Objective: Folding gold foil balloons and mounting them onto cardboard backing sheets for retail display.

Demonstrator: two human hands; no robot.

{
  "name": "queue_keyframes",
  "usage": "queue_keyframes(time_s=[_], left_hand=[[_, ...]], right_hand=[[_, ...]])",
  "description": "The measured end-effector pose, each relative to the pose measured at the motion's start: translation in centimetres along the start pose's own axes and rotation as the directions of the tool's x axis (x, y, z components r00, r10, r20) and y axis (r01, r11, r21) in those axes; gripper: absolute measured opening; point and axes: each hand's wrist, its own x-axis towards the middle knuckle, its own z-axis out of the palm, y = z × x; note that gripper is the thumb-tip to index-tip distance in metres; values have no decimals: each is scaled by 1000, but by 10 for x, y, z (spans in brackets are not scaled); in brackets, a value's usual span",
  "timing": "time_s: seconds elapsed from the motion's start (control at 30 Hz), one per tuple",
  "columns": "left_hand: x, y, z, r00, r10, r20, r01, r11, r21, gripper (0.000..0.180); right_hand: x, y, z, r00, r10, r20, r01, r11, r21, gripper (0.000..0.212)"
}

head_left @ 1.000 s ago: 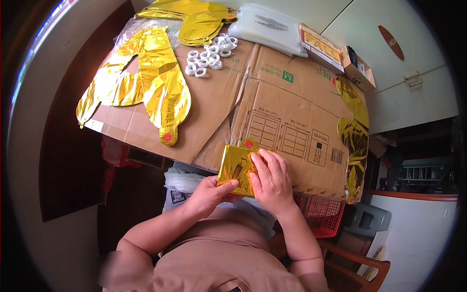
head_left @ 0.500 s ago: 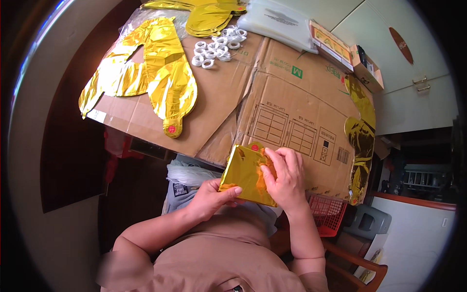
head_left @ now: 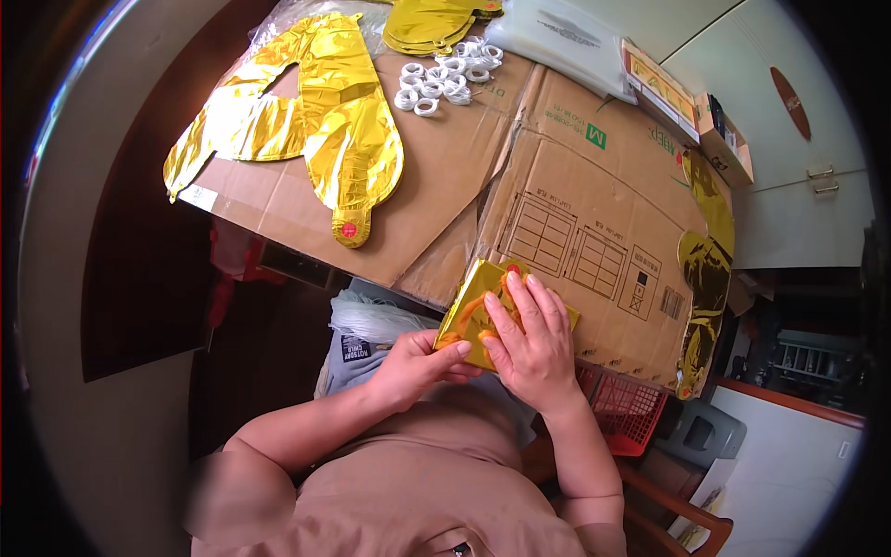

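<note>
A foil balloon (head_left: pixel 470 325), gold and folded into a flat squarish packet, is at the near edge of the cardboard, close to my body. A tab with a red round mark shows at its far side. My left hand (head_left: pixel 416 369) pinches the packet's near left corner, thumb on top and fingers mostly hidden underneath. Across its top face lies my right hand (head_left: pixel 536 348), fingers stretched and slightly spread, pressing on the foil. Orange reflections of the fingers show in the shiny surface. A large unfolded gold foil balloon (head_left: pixel 351 139) lies flat on the left of the cardboard.
Several white ribbon coils (head_left: pixel 432 84) sit beyond, beside more gold foil balloons (head_left: pixel 429 26). A clear plastic bag stack (head_left: pixel 561 42) and small boxes (head_left: pixel 661 88) line the far edge. Another gold balloon (head_left: pixel 707 269) lies along the right edge. A red basket (head_left: pixel 626 418) is below.
My right hand has flattened and spread over the packet; before, its fingers were more curled at the packet's right part. The whole view has shifted slightly. My left hand keeps its hold.
</note>
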Motion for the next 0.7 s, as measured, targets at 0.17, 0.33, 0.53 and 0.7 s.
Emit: queue_keyframes(time_s=[0.17,0.33,0.53,0.7], left_hand=[[-3,0,-10,997,2,71,19,957,-288,44],[-3,-2,-11,997,19,70,3,956,-292,45],[9,9,-8,999,-27,47,25,999,31,33],[17,19,-4,996,-29,82,19,993,116,26]], right_hand=[[1,3,3,1000,6,-3,-6,1000,-12,50],[0,4,5,1000,7,1,-7,1000,-15,51],[1,2,2,1000,11,-3,-11,1000,25,53],[-1,1,-7,997,72,-12,-69,985,160,59]])
